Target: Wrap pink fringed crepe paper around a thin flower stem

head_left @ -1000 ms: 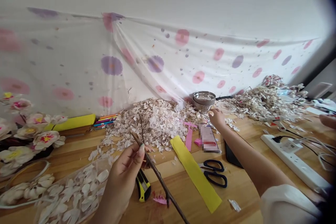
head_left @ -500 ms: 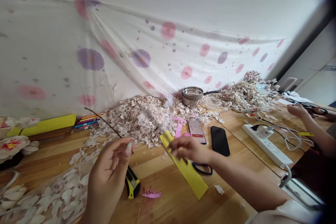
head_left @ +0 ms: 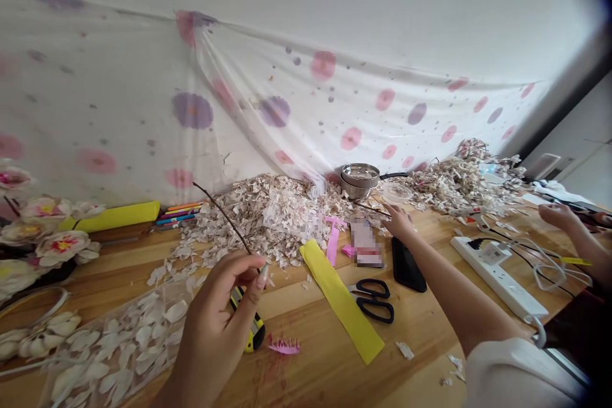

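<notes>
My left hand [head_left: 217,325] is raised over the wooden table [head_left: 315,370], fingers pinched on a thin dark twig [head_left: 220,215] that points up and to the left. My right hand [head_left: 399,222] is stretched far forward, beside a phone with a lit screen [head_left: 366,243] and a dark phone [head_left: 408,264], close to a stack of metal bowls [head_left: 359,180]. Whether its fingers hold anything cannot be made out. A yellow paper strip [head_left: 342,299] and black scissors [head_left: 371,298] lie between my arms.
A heap of pale petal scraps [head_left: 268,213] lies along the spotted cloth backdrop. A yellow-black cutter [head_left: 253,331], pink fringe piece [head_left: 285,347], bag of white petals [head_left: 109,347], paper flowers [head_left: 52,245], pens [head_left: 179,213] and power strip [head_left: 497,277] lie about. Another person's hand [head_left: 561,217] works at right.
My right hand has gone from the yellow strip forward again towards the phones and bowls. The twig in my left hand now points up-left, not down-right as a second ago.
</notes>
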`<act>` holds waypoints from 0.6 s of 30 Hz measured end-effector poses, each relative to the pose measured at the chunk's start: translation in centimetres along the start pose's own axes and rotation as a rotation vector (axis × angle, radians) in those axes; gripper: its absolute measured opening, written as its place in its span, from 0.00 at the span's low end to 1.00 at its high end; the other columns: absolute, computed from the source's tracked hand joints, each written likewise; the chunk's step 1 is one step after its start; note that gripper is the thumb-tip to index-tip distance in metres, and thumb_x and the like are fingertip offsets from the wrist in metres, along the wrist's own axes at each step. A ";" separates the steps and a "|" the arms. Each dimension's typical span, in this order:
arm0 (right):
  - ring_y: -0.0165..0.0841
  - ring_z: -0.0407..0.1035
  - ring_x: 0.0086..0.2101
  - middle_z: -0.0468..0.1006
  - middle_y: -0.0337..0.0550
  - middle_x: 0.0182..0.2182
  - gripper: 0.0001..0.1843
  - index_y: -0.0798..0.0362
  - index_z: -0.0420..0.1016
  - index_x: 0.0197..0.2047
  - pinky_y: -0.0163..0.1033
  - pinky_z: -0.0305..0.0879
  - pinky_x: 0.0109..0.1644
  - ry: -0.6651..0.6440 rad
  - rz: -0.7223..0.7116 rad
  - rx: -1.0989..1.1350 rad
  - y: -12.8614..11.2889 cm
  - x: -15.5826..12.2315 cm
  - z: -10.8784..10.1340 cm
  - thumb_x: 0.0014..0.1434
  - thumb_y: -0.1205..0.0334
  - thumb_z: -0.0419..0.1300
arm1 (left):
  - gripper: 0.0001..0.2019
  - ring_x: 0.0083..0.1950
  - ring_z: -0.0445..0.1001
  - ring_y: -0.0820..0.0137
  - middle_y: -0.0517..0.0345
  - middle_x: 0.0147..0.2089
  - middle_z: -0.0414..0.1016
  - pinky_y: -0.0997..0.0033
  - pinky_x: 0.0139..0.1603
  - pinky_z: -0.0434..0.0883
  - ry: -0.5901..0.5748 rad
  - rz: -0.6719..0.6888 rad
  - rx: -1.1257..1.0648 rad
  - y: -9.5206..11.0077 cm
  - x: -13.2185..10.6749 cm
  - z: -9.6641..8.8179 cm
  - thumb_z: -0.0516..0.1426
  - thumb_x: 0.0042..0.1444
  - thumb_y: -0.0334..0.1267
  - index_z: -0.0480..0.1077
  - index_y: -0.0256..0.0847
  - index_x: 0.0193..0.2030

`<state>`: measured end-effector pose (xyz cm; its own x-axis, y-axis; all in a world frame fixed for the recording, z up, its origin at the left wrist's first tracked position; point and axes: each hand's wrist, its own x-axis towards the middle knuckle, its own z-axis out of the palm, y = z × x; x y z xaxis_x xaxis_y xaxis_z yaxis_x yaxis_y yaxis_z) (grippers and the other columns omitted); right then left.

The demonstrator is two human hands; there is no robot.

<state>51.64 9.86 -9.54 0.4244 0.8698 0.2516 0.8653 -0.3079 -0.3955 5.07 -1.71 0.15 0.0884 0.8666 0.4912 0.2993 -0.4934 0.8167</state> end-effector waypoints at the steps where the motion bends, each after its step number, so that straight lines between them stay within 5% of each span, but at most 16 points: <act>1: 0.46 0.60 0.58 0.66 0.51 0.58 0.22 0.53 0.67 0.58 0.58 0.54 0.61 0.023 0.008 -0.006 0.8 -0.6 0.1 0.61 0.59 0.60 | 0.08 0.40 0.74 0.70 0.57 0.45 0.71 0.71 0.43 0.72 0.002 -0.002 0.004 0.1 0.0 -0.1 0.57 0.59 0.39 0.70 0.46 0.45; 4: 0.48 0.60 0.57 0.70 0.54 0.55 0.26 0.54 0.70 0.56 0.52 0.53 0.62 0.066 0.044 0.002 3.8 -3.2 0.1 0.55 0.57 0.63 | 0.08 0.39 0.75 0.69 0.58 0.43 0.71 0.69 0.44 0.71 0.034 -0.019 0.001 0.5 -0.1 -0.6 0.57 0.60 0.39 0.69 0.46 0.46; 9: 0.57 0.61 0.55 0.75 0.59 0.47 0.31 0.56 0.74 0.47 0.61 0.51 0.60 0.135 0.165 0.036 8.4 -7.6 -0.5 0.44 0.44 0.65 | 0.09 0.41 0.73 0.68 0.59 0.43 0.70 0.70 0.45 0.72 0.098 0.003 -0.016 1.0 -0.3 -1.2 0.58 0.58 0.39 0.69 0.47 0.46; 15: 0.49 0.71 0.48 0.76 0.59 0.47 0.30 0.57 0.69 0.52 0.53 0.65 0.52 0.190 0.204 0.201 10.2 -9.4 -0.3 0.56 0.43 0.52 | 0.08 0.40 0.72 0.69 0.58 0.42 0.70 0.72 0.41 0.73 0.090 0.010 -0.045 1.5 -1.2 -0.3 0.57 0.60 0.39 0.69 0.48 0.46; 18: 0.45 0.73 0.46 0.77 0.57 0.47 0.28 0.56 0.69 0.53 0.48 0.69 0.50 0.159 0.160 0.287 10.4 -10.8 0.3 0.56 0.45 0.54 | 0.08 0.41 0.73 0.66 0.56 0.40 0.72 0.67 0.42 0.74 0.108 -0.005 0.004 2.1 -1.8 0.1 0.57 0.59 0.43 0.71 0.46 0.44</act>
<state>55.95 -2.60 -16.59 0.6045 0.7412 0.2918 0.6841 -0.2954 -0.6668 5.58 -4.29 0.93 -0.0163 0.8558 0.5170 0.3030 -0.4885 0.8183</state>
